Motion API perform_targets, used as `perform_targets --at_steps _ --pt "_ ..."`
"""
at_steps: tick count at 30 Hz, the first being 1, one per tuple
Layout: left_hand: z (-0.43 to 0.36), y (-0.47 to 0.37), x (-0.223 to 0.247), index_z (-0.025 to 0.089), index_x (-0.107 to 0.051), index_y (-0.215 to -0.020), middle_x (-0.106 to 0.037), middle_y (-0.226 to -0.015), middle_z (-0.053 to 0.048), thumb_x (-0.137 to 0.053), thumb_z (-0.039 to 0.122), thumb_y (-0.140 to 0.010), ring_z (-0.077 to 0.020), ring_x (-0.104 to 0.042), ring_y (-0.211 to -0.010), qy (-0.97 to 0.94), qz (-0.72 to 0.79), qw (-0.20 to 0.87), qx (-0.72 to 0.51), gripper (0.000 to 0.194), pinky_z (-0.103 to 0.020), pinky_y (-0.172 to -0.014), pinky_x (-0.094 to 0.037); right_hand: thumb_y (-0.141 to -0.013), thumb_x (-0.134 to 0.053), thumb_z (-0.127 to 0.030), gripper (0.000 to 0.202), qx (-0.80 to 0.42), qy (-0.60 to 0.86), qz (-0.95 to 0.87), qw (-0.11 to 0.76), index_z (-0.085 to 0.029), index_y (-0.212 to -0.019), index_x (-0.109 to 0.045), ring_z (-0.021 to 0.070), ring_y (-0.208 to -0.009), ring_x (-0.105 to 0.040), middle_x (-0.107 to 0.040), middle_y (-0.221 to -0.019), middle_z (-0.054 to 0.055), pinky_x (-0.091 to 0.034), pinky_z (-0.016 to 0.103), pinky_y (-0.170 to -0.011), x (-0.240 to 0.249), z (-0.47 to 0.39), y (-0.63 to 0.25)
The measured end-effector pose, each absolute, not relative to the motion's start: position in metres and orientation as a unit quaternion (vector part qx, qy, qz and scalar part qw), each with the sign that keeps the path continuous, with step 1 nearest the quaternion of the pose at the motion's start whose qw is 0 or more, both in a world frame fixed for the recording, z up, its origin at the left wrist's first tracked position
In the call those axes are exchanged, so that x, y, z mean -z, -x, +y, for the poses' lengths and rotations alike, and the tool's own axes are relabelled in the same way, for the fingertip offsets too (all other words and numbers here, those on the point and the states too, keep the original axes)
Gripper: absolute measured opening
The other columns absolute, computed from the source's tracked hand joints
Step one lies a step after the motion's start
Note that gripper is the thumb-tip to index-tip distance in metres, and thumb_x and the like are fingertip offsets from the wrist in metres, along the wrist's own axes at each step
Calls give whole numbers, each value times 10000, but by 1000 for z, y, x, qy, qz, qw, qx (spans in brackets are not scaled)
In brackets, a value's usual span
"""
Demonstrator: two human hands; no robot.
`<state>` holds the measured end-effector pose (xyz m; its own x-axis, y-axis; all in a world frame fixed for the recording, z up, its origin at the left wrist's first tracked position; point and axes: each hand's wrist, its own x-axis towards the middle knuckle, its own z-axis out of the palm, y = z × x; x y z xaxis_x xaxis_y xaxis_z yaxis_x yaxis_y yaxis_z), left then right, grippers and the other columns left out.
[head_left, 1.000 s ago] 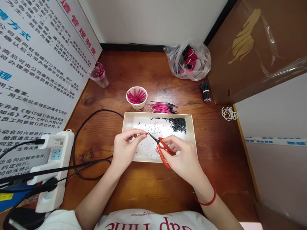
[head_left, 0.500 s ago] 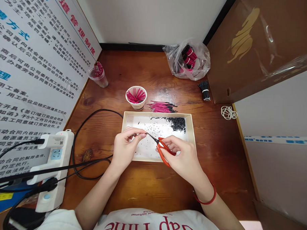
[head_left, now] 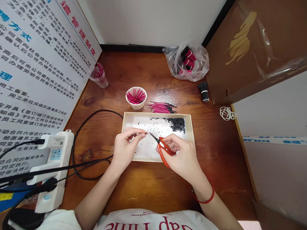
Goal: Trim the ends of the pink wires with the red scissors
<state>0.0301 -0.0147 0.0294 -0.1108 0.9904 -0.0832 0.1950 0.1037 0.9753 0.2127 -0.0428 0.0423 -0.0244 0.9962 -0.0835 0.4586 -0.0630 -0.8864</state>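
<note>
The left hand [head_left: 125, 148] is closed in a pinch, thumb and forefinger gripping a short thin wire [head_left: 142, 133] whose end points right. The right hand [head_left: 183, 157] grips red-handled snips [head_left: 162, 146], fingers wrapped round the handles; the blade tips sit just beside the wire end. Whether the blades touch the wire cannot be told. Both hands hover over the near half of a shallow white tray [head_left: 192, 129] at the middle of the wooden table [head_left: 151, 182]. A pile of black offcuts [head_left: 177, 124] lies in the tray's far right corner, with small specks scattered across its floor.

Just beyond the tray's far edge lie loose pink wires [head_left: 162, 107], and to their left stands a white cup [head_left: 136, 98] filled with more pink wires. A clear cup [head_left: 98, 76] stands at far left by the printed board [head_left: 31, 74]. A plastic bag [head_left: 187, 62] of bundled wires sits at far right, a black bundle [head_left: 203, 91] near it, and rubber bands [head_left: 227, 113] further right. A power strip [head_left: 54, 165] with cables lies near left. A red bracelet [head_left: 203, 199] circles the right wrist.
</note>
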Motion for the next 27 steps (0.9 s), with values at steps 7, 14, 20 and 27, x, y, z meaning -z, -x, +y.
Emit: perform_targets --at_steps 7,14,20,27 --pt "-14 -31 -28 260 -811 -741 -784 -763 -14 -737 268 -741 -177 -654 -738 -503 591 442 -450 74 -291 -666 -444 -774 -704 -254 64 -400 610 -599 329 -204 -768 -664 98 -478 -522 -681 -617 -15 -449 212 -478 -42 -45 -211" --pt "-15 -31 -29 243 -808 -745 -782 -762 -32 -742 266 -743 -191 -651 -735 -509 586 439 -453 71 -303 -662 -449 -784 -700 -258 67 -414 605 -595 329 -204 -776 -662 99 -478 -524 -694 -632 -9 -445 213 -477 -42 -44 -212" --pt "-15 -30 -30 245 -807 -737 -780 -755 -31 -732 256 -746 -188 -647 -726 -516 581 441 -449 76 -305 -657 -445 -795 -697 -256 59 -426 601 -594 323 -198 -792 -684 106 -475 -526 -698 -631 1 -441 225 -472 -42 -44 -214" --pt "-14 -30 -32 241 -792 -725 -774 -755 -28 -715 240 -764 -191 -650 -744 -535 579 432 -438 86 -304 -672 -459 -804 -688 -234 47 -425 598 -603 314 -193 -796 -709 103 -492 -536 -711 -656 -1 -463 220 -488 -46 -44 -217"
